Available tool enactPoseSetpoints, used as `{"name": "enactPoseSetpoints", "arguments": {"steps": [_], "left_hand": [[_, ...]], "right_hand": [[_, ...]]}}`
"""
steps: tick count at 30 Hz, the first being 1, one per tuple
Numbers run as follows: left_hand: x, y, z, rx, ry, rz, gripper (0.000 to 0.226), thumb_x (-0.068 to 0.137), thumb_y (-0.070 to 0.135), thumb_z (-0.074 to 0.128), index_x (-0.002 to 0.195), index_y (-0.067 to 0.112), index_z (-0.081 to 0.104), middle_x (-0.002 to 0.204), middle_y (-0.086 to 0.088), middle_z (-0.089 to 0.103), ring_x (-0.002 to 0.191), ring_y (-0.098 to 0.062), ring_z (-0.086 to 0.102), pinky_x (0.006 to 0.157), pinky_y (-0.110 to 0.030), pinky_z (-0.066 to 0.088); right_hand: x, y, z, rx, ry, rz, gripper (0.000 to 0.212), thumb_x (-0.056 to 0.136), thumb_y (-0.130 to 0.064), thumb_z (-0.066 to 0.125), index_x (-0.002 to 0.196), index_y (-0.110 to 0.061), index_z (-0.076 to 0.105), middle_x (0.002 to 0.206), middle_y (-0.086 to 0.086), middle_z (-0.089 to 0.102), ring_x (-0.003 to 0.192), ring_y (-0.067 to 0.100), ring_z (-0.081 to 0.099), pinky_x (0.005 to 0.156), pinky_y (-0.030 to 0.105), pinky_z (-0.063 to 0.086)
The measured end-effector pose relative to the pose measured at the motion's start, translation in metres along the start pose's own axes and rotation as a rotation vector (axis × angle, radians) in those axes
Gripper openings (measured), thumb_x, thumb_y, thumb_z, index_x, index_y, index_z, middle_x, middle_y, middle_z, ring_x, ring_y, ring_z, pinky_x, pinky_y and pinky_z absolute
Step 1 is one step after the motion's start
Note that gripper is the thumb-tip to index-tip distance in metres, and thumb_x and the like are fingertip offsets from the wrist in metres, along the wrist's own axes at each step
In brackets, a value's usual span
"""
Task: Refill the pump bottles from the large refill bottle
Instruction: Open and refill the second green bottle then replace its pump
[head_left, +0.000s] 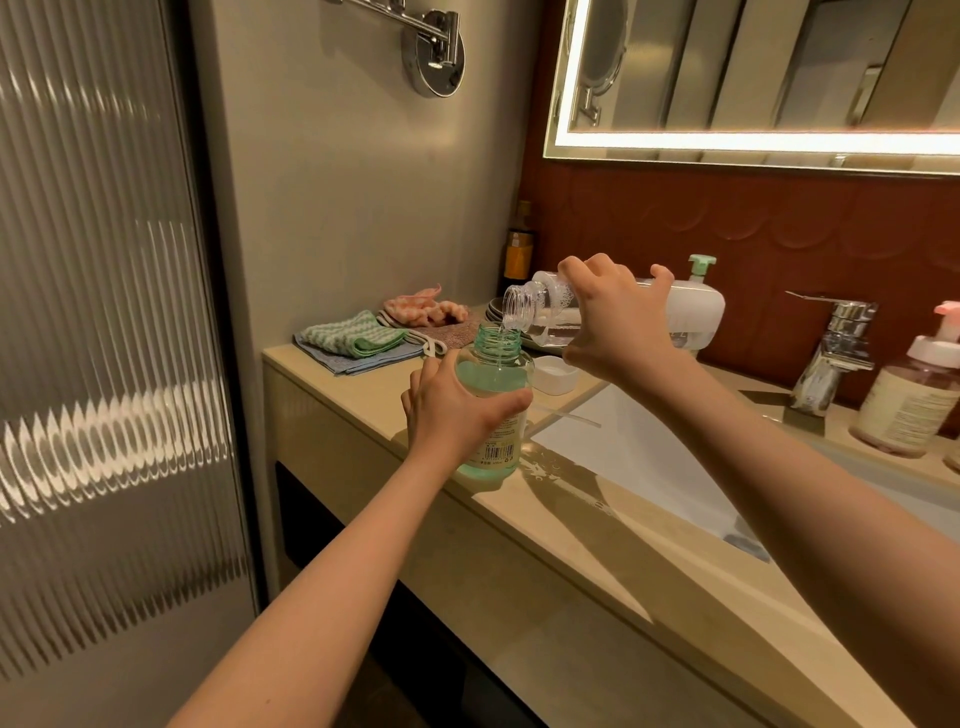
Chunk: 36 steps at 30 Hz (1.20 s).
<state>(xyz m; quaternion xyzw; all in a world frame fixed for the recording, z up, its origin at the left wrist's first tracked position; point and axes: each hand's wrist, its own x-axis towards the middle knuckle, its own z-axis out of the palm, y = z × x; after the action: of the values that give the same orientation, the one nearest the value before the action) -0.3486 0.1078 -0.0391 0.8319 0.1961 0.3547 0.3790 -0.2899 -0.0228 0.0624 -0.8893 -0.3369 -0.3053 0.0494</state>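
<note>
My left hand (457, 410) grips a clear green-tinted bottle (496, 374) that stands upright on the beige counter (571, 530), its pump off and its neck open. My right hand (615, 322) holds the large clear refill bottle (540, 306) tipped on its side above it, mouth down to the left. A thin stream of clear liquid falls from that mouth into the green bottle's neck. A white cap (555, 373) lies on the counter just right of the green bottle. A green pump head (702, 266) shows behind the refill bottle.
Folded cloths (358, 340) lie at the counter's left end, with a brown bottle (519, 249) in the corner. A white sink (644, 457) lies to the right, with a chrome tap (836, 343) and a pink pump bottle (919, 395). A thin clear tube (566, 414) rests across the sink edge.
</note>
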Motion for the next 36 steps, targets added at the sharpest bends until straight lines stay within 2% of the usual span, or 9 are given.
{"name": "enactPoseSetpoints", "arguments": {"steps": [23,27,31,36], "left_hand": [[-0.0001,-0.001,0.001,0.002,-0.004,-0.005,0.079,0.067,0.058,0.071,0.131,0.019,0.043,0.128,-0.006,0.047,0.122,-0.022,0.037,0.102,-0.036,0.028],[-0.0023,0.0022,-0.0015,-0.017,-0.019,-0.011,0.087,0.054,0.068,0.061,0.125,0.02,0.046,0.122,-0.005,0.049,0.119,-0.021,0.038,0.099,-0.034,0.029],[-0.0017,0.0017,-0.0012,-0.015,-0.007,-0.006,0.076,0.067,0.058,0.072,0.126,0.019,0.046,0.123,-0.006,0.048,0.12,-0.023,0.038,0.099,-0.035,0.028],[-0.0017,0.0004,-0.0007,-0.026,-0.006,0.003,0.072,0.069,0.054,0.072,0.126,0.019,0.046,0.124,-0.006,0.048,0.12,-0.023,0.038,0.099,-0.036,0.029]], "right_hand": [[0.0,-0.0013,0.0008,-0.002,-0.001,0.001,0.061,0.078,-0.016,0.068,0.13,-0.02,0.038,0.125,0.005,0.046,0.119,0.022,0.042,0.109,0.056,0.013],[0.0005,-0.0018,-0.0006,0.001,-0.006,0.006,0.06,0.078,-0.014,0.067,0.13,-0.019,0.038,0.124,0.005,0.046,0.119,0.022,0.042,0.109,0.055,0.013],[0.0005,-0.0024,-0.0008,0.004,-0.006,0.006,0.06,0.078,-0.013,0.067,0.13,-0.019,0.038,0.123,0.005,0.046,0.119,0.022,0.042,0.109,0.055,0.013],[0.0008,-0.0027,-0.002,-0.002,-0.012,0.009,0.061,0.078,-0.013,0.067,0.131,-0.019,0.038,0.124,0.005,0.046,0.119,0.022,0.042,0.109,0.055,0.013]]}}
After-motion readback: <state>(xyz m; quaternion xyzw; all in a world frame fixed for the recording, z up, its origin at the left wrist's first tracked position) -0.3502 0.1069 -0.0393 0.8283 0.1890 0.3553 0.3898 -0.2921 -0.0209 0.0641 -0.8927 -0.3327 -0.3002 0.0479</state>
